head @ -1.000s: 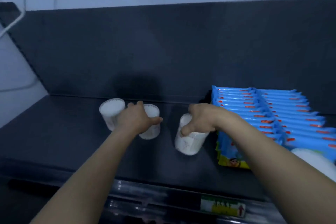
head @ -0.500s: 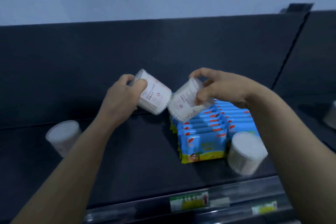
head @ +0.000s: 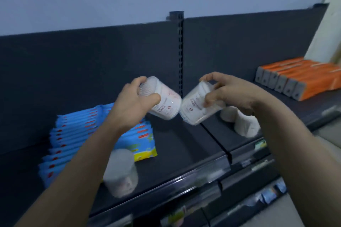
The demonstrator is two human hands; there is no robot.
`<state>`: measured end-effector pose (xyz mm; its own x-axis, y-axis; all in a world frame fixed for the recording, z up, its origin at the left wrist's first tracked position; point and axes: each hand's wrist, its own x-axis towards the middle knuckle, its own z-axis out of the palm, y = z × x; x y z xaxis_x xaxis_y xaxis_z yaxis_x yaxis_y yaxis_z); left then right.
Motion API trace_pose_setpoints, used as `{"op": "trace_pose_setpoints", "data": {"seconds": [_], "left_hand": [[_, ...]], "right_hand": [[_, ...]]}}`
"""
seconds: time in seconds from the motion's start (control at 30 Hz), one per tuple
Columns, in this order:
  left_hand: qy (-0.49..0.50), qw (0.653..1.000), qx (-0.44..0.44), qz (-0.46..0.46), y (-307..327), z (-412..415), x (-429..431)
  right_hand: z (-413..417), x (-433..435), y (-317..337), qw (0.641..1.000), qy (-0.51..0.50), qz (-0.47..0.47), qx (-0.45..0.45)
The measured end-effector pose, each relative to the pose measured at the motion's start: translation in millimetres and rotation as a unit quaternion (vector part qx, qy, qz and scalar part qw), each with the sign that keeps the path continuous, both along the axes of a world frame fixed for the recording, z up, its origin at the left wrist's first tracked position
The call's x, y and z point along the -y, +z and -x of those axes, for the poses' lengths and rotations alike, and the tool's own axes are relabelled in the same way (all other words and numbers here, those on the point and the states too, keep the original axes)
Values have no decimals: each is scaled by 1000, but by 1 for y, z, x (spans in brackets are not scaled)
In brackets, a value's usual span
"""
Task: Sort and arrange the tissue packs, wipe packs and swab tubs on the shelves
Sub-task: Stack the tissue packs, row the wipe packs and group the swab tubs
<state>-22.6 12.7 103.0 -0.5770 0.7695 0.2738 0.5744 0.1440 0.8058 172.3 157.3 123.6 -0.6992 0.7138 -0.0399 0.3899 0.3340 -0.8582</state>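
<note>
Grip: left hand [head: 133, 104] & right hand [head: 231, 94] each clasp a tilted clear round plastic swab tub [head: 166, 106]; tubs abt touching, a bump & we could drop one.

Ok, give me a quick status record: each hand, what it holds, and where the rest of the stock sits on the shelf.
left hand: grips a tilted swab tub, held above the shelf
right hand: grips a second swab tub, also tilted
held tubs: bases close together, contact unclear
blue wipe packs: row on the left bay, partly behind the left arm
loose tub: upright near the left bay's front edge
right-bay tubs: below the right hand, blurred
orange packs: row at far right
</note>
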Motion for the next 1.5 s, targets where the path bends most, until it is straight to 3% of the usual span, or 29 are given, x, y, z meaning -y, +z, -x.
{"op": "trace_pose_setpoints", "data": {"seconds": [0.2, 0.47, 0.77, 1.1, 1.33, 1.5], "left_hand": [[-66, 996, -38, 55, -6, -49, -79], [-168, 978, -67, 101, -7, -48, -172], [-206, 972, -7, 116, -13, -21, -255], [-186, 968, -20, 169, -36, -18, -298], [-190, 950, -83, 236, -63, -27, -311], [-170, 940, -76, 286, -73, -37, -314]], "right_hand": [[-58, -66, -7, 997, -73, 30, -25], [-72, -150, -16, 976, -201, 31, -75], [-51, -225, -6, 973, -219, 42, -60], [-28, -314, -26, 990, -77, 121, 10], [-9, -354, -54, 976, 118, 15, 180], [6, -359, -70, 952, 196, -47, 229]]}}
